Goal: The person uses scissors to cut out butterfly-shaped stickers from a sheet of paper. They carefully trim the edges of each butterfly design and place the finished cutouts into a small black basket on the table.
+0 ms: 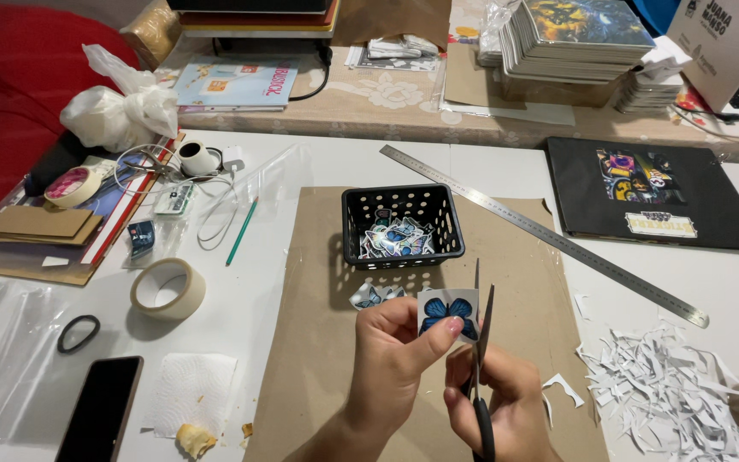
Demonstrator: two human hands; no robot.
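Already, cut stickers fill the black basket (401, 224) at centre, while the left hand (393, 355) pinches an untrimmed blue butterfly sticker (447, 314) against scissors (481, 342) gripped by the right hand (506, 402), low centre.

Looks like a home craft setup, basically a sticker-making station on someone's table. There's a brown cardboard mat (335, 342) as a cutting surface, a little black basket (401, 224) full of cut-out stickers, a long metal ruler (549, 233), rolls of tape (168, 289) and a heap of white paper trimmings (669, 393). A red sofa (10, 94) sits just behind, plus stacks of printed booklets (575, 43) on a floral tablecloth (387, 94).
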